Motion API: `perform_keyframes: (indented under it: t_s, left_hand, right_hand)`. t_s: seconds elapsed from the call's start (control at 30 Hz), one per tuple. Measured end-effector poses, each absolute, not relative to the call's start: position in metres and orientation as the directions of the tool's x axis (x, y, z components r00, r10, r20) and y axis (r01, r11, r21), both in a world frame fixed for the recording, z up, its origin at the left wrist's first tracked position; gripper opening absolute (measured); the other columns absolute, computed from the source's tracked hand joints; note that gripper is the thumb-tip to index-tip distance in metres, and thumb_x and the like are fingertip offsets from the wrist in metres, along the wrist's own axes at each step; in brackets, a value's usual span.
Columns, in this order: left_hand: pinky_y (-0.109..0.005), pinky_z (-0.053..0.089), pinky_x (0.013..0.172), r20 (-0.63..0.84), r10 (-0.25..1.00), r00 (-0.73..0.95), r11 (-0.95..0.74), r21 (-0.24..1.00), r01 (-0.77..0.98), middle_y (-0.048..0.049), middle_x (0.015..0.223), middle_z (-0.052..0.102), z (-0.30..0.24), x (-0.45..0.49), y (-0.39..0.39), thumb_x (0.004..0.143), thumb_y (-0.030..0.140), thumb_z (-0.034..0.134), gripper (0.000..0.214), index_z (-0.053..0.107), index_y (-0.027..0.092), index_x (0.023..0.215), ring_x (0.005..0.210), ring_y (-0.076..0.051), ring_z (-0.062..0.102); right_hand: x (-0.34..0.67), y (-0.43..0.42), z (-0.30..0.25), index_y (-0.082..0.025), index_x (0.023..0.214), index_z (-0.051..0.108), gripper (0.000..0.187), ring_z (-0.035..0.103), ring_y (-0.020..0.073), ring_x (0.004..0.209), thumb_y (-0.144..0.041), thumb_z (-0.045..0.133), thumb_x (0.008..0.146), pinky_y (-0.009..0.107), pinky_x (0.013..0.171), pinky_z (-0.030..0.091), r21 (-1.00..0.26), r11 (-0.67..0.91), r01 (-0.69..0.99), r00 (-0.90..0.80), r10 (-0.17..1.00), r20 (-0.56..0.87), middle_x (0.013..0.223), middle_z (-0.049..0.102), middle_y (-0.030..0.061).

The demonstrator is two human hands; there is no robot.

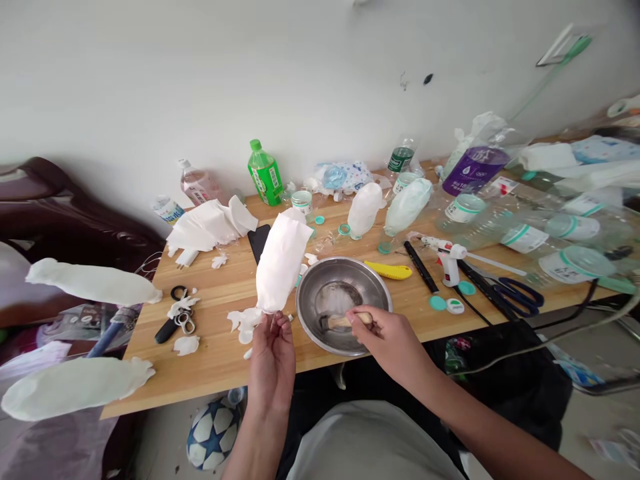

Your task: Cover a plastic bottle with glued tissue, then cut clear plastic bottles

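My left hand (273, 353) is closed round the neck end of a plastic bottle covered in white paper (281, 262) and holds it tilted up over the wooden table (220, 360). My right hand (387, 337) grips the wooden handle of a brush (345, 321), whose head rests inside a steel bowl (373, 283) near the table's front edge. Torn white paper scraps (243, 323) lie just left of the bowl.
Two more paper-covered bottles (364, 209) lie behind the bowl, two others (90, 283) at the left. A yellow knife (390, 269), glue gun (447, 257), scissors (515, 295), a tissue pile (210, 227), a green bottle (265, 175) and several clear bottles (550, 240) crowd the table. A ball (213, 433) sits on the floor.
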State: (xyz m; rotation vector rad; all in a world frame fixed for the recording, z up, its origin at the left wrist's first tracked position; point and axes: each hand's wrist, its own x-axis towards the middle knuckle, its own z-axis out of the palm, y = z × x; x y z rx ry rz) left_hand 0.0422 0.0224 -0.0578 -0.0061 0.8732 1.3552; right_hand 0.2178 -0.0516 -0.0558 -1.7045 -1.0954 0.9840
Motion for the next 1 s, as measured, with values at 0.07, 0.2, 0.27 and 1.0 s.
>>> perform_keyframes:
  t_s: [0.07,0.2,0.27,1.0]
  left_hand:
    - [-0.013,0.052,0.060,-0.533,0.845,-0.044,0.253,0.472,-0.844,-0.0026,0.077,0.058,-0.057,0.041,0.023,0.090,0.009,0.050,0.016,0.065,0.011,0.083,0.066,-0.007,0.055]
    - [-0.013,0.053,0.060,-0.526,0.847,-0.082,0.231,0.503,-0.833,-0.0023,0.076,0.058,-0.058,0.037,0.025,0.090,0.009,0.051,0.016,0.065,0.011,0.082,0.067,-0.007,0.056]
    - [-0.013,0.053,0.060,-0.530,0.843,-0.090,0.236,0.516,-0.823,-0.0024,0.076,0.058,-0.058,0.035,0.026,0.090,0.009,0.051,0.016,0.065,0.011,0.082,0.066,-0.007,0.056]
    - [-0.014,0.048,0.050,-0.490,0.872,0.013,0.350,0.604,-0.716,-0.0023,0.070,0.057,-0.043,0.057,0.023,0.078,0.010,0.065,0.007,0.067,0.008,0.085,0.058,-0.007,0.050]
  right_hand:
    - [0.219,-0.052,-0.057,-0.016,0.093,0.069,0.035,0.063,0.0170,0.059,-0.050,0.058,0.088,0.027,0.053,0.049,-0.952,-0.270,0.147,0.313,0.925,-0.214,0.068,0.068,0.0049]
    - [0.236,-0.053,-0.060,-0.015,0.094,0.068,0.038,0.058,0.0135,0.056,-0.052,0.063,0.085,0.024,0.048,0.047,-0.972,-0.228,-0.055,0.404,0.885,-0.230,0.068,0.066,0.0037]
    - [0.250,-0.056,-0.060,-0.016,0.094,0.068,0.035,0.056,0.0113,0.057,-0.050,0.064,0.085,0.023,0.049,0.046,-0.979,-0.158,-0.127,0.468,0.861,-0.200,0.068,0.063,0.0020]
    - [0.231,-0.055,-0.005,-0.007,0.130,0.053,0.046,0.060,0.0221,0.094,0.000,0.055,0.085,0.037,0.080,0.053,-0.389,0.530,0.753,-0.065,0.649,0.758,0.099,0.065,0.0139]
